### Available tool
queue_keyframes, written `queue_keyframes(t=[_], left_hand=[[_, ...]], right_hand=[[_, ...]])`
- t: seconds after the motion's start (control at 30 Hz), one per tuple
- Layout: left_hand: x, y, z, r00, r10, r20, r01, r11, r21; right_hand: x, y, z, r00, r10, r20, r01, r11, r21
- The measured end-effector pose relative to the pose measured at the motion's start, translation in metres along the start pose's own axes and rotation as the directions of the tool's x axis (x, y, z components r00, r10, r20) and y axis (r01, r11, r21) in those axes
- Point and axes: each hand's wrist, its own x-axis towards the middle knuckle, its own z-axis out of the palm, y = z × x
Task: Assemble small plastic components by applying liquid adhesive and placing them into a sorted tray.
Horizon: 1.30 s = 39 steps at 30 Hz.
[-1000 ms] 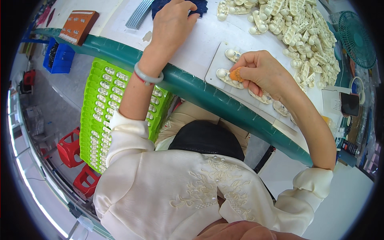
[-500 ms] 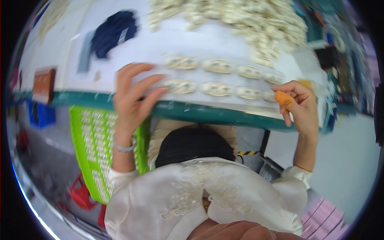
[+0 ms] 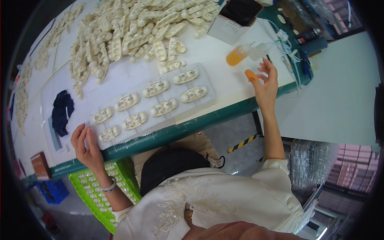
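A pale translucent plate (image 3: 160,91) lies along the near edge of the table, carrying two rows of cream pod-shaped pieces (image 3: 164,107) with small grey-blue marks on them. Beside the plate's left end is my left hand (image 3: 89,150), fingers apart and lightly bent, holding nothing. My right hand (image 3: 267,86) is raised over the table to the right of the plate, fingers spread and empty. Its thumb wears an orange finger cover (image 3: 251,76). Just beyond that hand are a small bottle of orange liquid (image 3: 237,55) and a clear bottle (image 3: 260,51).
A large heap of cream pods (image 3: 132,34) covers the table's far side. A white box with a black opening (image 3: 234,24) stands at the back. Dark blue cloth (image 3: 62,112) and a brown block (image 3: 41,166) lie left. A green crate (image 3: 90,202) holds more pieces below the table edge.
The view has swung toward the right. My right hand has left the plate's right end and moved toward the bottles. My left hand stays near the plate's left end, a little lower.
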Motion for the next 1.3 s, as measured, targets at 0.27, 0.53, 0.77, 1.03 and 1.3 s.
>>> queue_keyframes(t=[0.27, 0.53, 0.77, 1.03, 1.3], left_hand=[[0.008, 0.016, 0.004, 0.999, 0.045, -0.030, -0.041, 0.989, 0.140], [0.009, 0.014, -0.002, 0.995, 0.067, -0.072, -0.063, 0.997, 0.046], [0.009, 0.011, -0.002, 0.996, 0.041, -0.079, -0.046, 0.997, -0.069], [0.008, 0.007, -0.008, 0.998, -0.017, -0.054, 0.008, 0.984, -0.176], [0.009, -0.001, -0.011, 0.999, -0.039, -0.038, 0.025, 0.949, -0.315]], right_hand=[[0.037, 0.005, 0.046, 0.961, -0.122, 0.249, 0.002, 0.902, 0.432], [-0.022, -0.088, 0.032, 0.953, -0.174, 0.249, -0.080, 0.646, 0.759], [-0.025, -0.128, 0.076, 0.842, -0.156, 0.517, -0.540, -0.219, 0.813], [-0.049, -0.167, 0.127, 0.791, -0.107, 0.603, -0.611, -0.083, 0.787], [-0.084, -0.182, 0.157, 0.861, -0.444, 0.248, 0.240, 0.785, 0.572]])
